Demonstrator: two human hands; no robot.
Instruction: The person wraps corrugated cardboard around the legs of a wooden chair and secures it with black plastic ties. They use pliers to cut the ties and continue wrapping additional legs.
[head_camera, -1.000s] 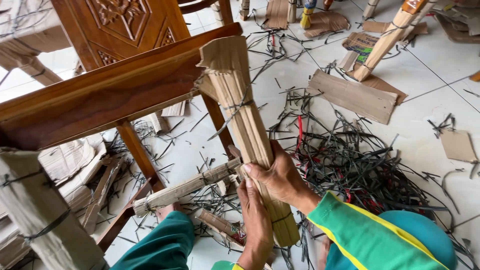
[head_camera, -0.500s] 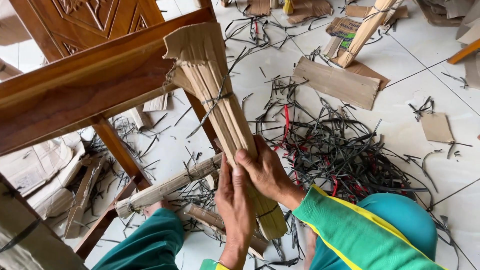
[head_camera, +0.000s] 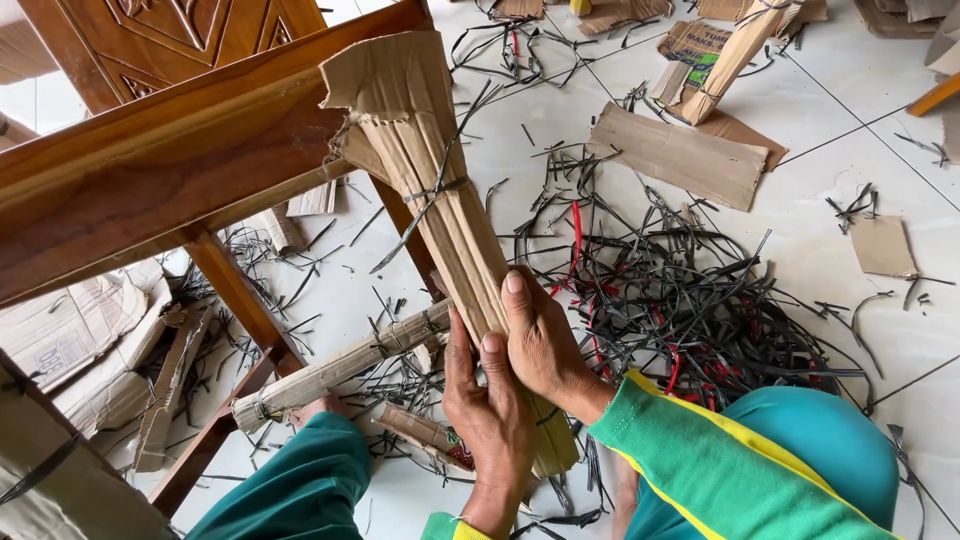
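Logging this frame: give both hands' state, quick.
Left hand: closed around the cardboard-wrapped leg.
Right hand: closed on the same wrapped leg.

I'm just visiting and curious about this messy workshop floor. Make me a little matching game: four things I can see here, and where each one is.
Things:
1. cardboard-wrapped leg
2. heap of black straps
3. flat cardboard sheet
4. carved wooden panel

Places:
A. top left corner of the view
B. lying on the white tiles beyond the heap
C. clasped between the left hand and right hand
D. piled on the floor right of the hands

Pairs: 1-C, 2-D, 3-B, 4-A
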